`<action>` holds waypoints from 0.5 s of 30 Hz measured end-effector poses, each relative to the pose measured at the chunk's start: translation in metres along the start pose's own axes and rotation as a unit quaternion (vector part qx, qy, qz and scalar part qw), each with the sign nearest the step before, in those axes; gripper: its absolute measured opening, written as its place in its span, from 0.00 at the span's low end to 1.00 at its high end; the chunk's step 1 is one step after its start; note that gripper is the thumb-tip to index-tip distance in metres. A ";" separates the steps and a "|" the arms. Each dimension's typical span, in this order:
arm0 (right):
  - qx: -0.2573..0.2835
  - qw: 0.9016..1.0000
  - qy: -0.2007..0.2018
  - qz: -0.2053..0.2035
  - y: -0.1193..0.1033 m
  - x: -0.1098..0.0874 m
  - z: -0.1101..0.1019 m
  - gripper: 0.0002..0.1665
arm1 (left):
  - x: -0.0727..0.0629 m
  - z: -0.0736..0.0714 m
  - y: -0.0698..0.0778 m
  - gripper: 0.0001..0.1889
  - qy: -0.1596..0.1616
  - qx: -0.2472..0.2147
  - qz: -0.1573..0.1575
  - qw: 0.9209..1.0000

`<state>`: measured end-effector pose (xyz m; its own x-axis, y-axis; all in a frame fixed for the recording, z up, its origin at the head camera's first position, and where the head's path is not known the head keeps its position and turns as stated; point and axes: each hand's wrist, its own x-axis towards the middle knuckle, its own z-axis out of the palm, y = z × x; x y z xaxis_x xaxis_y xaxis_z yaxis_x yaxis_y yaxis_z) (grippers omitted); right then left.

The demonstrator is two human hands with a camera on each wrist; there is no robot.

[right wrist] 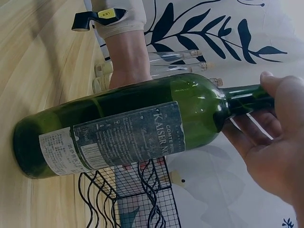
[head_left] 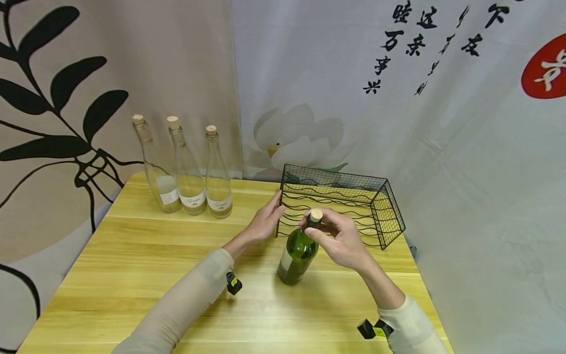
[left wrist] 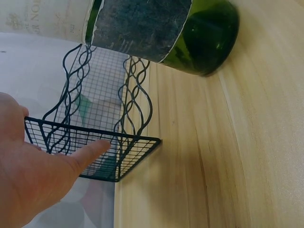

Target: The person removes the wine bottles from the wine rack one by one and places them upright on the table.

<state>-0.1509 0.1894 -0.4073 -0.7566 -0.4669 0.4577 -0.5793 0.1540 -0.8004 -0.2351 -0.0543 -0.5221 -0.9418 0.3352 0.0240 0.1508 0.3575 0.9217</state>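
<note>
A green wine bottle [head_left: 300,250] with a cork in its mouth is held by the neck in my right hand [head_left: 342,241]. The thumb and fingers go round the neck in the right wrist view, where the bottle's labels [right wrist: 130,135] face the camera. Whether its base touches the table cannot be told. Behind it lies a black wire rack [head_left: 376,211] with wavy bars and mesh sides. My left hand [head_left: 264,220] touches the rack's left end, its fingers extended along it. In the left wrist view the thumb [left wrist: 92,153] lies against the mesh end panel [left wrist: 95,147].
Three clear corked bottles [head_left: 218,189] with white labels stand at the back left of the wooden table [head_left: 146,265]. Printed cloth [head_left: 309,59] hangs behind the table and along its right side. The rack sits near the back right edge.
</note>
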 end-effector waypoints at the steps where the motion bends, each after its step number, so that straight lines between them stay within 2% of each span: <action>1: 0.002 1.000 -0.003 0.000 0.000 0.000 0.000 0.20 | 0.000 0.000 0.000 0.36 0.001 0.001 0.001 1.000; 15: 0.003 1.000 -0.016 0.002 0.002 -0.001 -0.001 0.22 | -0.001 0.000 -0.003 0.37 -0.001 -0.011 0.005 1.000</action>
<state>-0.1520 0.1914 -0.4090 -0.7490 -0.4943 0.4413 -0.5740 0.1512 -0.8048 -0.2349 -0.0552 -0.5249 -0.9397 0.3405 0.0334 0.1544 0.3351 0.9294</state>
